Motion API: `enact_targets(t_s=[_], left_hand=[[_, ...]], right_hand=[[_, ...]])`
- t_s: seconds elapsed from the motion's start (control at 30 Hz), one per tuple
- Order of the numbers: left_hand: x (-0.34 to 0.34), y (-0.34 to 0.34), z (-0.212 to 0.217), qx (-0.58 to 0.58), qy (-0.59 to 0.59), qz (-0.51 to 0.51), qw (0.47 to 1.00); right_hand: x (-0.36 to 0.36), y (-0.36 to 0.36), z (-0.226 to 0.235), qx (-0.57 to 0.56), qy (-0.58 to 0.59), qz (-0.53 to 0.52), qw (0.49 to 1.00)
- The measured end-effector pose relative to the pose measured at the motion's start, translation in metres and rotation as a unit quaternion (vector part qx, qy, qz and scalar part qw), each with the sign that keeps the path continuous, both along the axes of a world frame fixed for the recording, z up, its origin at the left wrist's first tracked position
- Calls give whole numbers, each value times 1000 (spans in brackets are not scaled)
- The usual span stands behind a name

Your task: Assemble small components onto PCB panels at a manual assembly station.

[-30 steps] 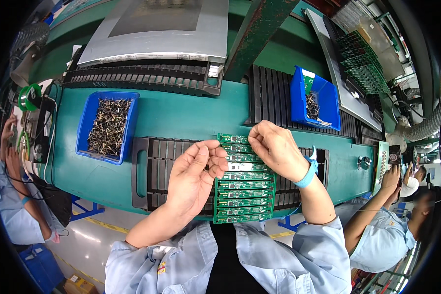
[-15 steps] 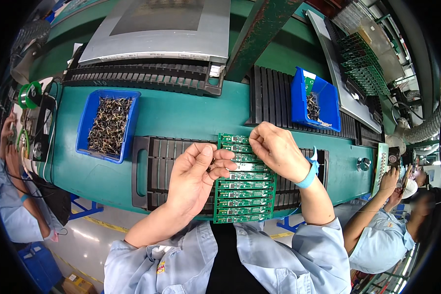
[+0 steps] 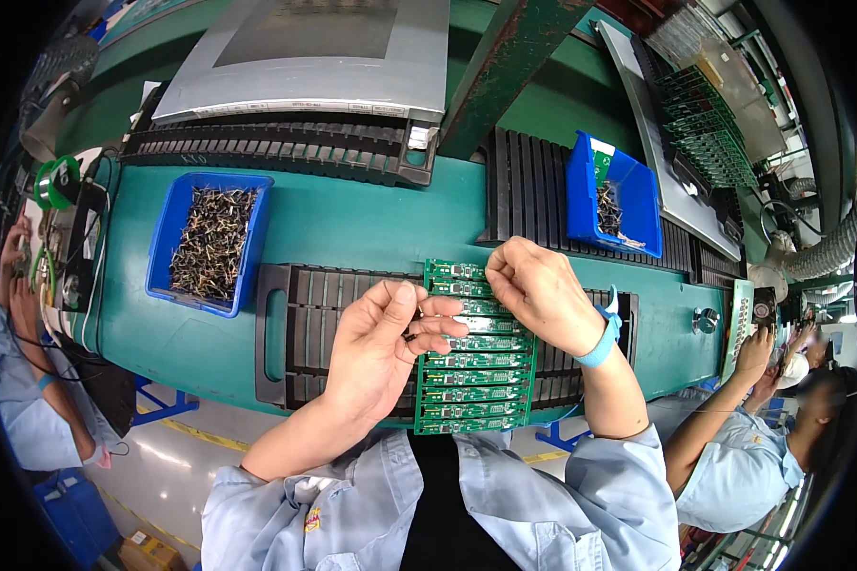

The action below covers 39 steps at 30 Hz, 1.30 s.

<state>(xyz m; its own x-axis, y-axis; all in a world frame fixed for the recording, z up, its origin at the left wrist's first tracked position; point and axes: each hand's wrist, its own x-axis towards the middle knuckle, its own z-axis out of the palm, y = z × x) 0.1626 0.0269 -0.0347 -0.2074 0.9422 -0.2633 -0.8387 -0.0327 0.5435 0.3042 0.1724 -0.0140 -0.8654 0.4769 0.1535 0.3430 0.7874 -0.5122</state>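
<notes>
A green panel of circuit boards (image 3: 476,393), split into several narrow strips, lies in front of me across a black slotted rack (image 3: 316,297). At the panel's upper right, my right hand (image 3: 546,297) is closed in a pinch; its fingertips hide whatever is between them. A blue band (image 3: 600,343) circles that wrist. My left hand (image 3: 376,338) hovers over the panel's left edge, palm partly up and fingers curled. Something small and dark shows among those fingers, too small to name.
A blue bin (image 3: 167,243) of small leaded parts (image 3: 209,243) stands at left. Another blue bin (image 3: 643,200) rests on black slotted racks (image 3: 533,190) at right. A green metal post (image 3: 509,71) rises behind. People in pale blue sleeves work on both sides.
My left hand has shifted slightly to the right over the panel. My right hand holds nearly the same spot. At far right, a co-worker's head has moved.
</notes>
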Motion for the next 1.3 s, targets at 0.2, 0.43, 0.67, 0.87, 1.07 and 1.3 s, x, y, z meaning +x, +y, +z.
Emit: enact_targets(t_s=[0.2,0.43,0.67,0.87,1.07,1.3], left_hand=[[0,1,2,-8,8,2,1000],[-4,-1,-3,14,-24,-19,999],[-5,-1,-19,82,-77,-18,993],[6,5,3,-32,-34,42,998],[3,3,0,-48,-9,25,998],[4,3,5,-1,-8,17,1000]], right_hand=[[0,0,-2,2,-8,-1,1000],[3,-1,1,31,-6,-4,999],[1,-3,-3,-30,23,-26,999],[1,-3,-7,17,18,-21,999],[1,-4,-3,122,-30,11,992],[-4,-13,-5,301,-54,50,951]])
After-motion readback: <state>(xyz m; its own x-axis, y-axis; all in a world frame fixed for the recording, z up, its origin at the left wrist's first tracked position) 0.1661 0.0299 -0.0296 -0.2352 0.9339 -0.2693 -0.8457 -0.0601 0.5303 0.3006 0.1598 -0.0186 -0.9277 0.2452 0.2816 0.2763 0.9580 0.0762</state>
